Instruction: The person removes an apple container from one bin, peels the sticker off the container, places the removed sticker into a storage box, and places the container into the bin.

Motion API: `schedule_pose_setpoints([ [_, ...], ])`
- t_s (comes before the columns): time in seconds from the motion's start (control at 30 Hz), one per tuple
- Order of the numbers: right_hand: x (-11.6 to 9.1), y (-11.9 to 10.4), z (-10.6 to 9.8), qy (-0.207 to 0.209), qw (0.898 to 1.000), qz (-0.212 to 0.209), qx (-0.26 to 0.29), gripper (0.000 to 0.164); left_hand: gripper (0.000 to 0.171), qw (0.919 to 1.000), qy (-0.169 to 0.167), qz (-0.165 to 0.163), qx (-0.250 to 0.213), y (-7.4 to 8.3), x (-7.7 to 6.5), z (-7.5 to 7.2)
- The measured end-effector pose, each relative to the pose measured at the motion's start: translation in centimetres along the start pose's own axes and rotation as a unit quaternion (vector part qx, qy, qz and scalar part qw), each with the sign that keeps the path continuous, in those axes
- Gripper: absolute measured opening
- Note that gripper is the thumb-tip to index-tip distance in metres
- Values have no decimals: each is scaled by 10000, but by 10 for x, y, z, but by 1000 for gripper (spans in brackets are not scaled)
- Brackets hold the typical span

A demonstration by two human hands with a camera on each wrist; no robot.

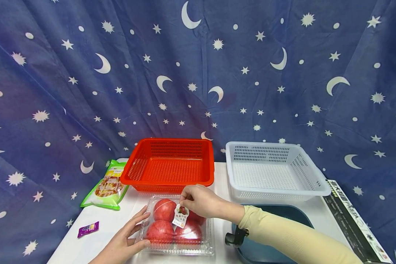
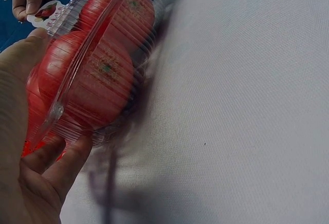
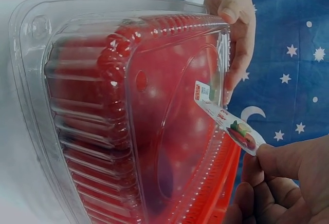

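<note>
A clear plastic clamshell box [image 1: 208,240] holding several red apples [image 1: 160,231] sits on the white table in front of me. My left hand [image 1: 127,234] grips the box at its left side, thumb on the lid and fingers spread along the edge. Between thumb and index finger, my right hand [image 1: 201,201] pinches one end of a white sticker label [image 1: 180,216] with a fruit picture. In the right wrist view the label [image 3: 231,124] slants up from the lid [image 3: 154,147], its pinched end raised and its far end against the plastic.
Behind the box stands a red basket [image 1: 168,185], with a white basket [image 1: 278,192] to its right. A dark blue tub [image 1: 303,216] lies under the right forearm. A green food bag [image 1: 109,187] and small purple packet [image 1: 88,230] are left; a black pasta box [image 1: 353,220] is right.
</note>
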State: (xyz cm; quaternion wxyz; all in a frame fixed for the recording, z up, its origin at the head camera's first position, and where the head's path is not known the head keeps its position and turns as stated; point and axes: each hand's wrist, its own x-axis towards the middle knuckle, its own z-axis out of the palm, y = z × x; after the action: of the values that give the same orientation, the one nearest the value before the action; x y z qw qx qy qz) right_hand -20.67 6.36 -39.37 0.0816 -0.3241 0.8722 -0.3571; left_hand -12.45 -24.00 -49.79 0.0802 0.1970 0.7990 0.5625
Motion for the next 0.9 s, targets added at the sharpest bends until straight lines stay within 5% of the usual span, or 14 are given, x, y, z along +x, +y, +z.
schedule_pose_setpoints([
  [0.3,1,-6,-7,-9,9999,-88,122,9,69,9999,-17,-108,39,1,0,0],
  [0.53,6,-12,-28,443,9971,132,603,10,70,9999,-7,-120,2,3,0,0],
  [0.9,-6,6,-46,458,9968,242,615,9,69,9999,5,-96,50,3,1,0],
])
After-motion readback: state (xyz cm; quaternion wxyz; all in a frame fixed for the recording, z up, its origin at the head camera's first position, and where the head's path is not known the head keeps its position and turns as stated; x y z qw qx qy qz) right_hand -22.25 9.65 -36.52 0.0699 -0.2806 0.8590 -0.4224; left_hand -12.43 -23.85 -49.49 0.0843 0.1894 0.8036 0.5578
